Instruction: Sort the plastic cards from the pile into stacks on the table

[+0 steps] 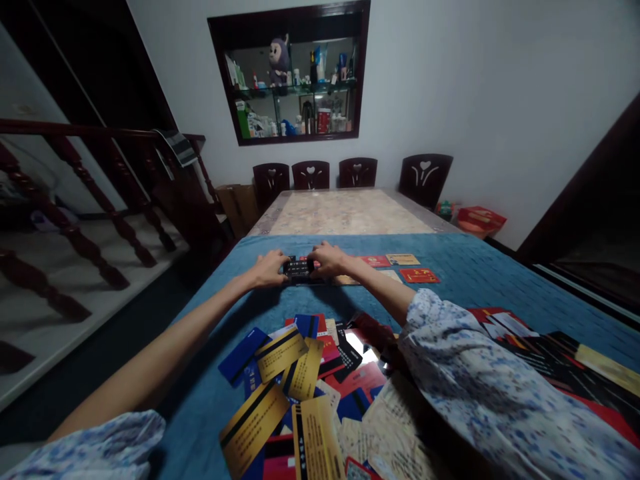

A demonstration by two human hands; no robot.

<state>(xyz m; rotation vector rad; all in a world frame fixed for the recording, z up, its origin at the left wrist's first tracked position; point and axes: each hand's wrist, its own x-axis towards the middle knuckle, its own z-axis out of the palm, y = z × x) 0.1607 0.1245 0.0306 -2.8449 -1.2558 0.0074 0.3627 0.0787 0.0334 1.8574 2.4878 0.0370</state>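
Note:
A black card [299, 269] with pale printing lies at the far part of the blue cloth [220, 300]. My left hand [271, 269] has its fingers and thumb at the card's left edge. From the other side, my right hand [327, 259] grips its right end, hiding part of it. Rows of cards continue to the right: a red card [375, 261], a gold card [403, 259] and another red card [420, 275]. Below my forearms spreads a loose pile, with a gold card [283, 353] and a blue card [243, 355] among several others.
More cards, mostly black and red [535, 353], lie at the right, partly behind my right sleeve. The marble-patterned table [345, 212] stretches toward several dark chairs [425, 179]. A wooden railing [75, 157] stands at the left, and a red bag [480, 219] sits beyond the table.

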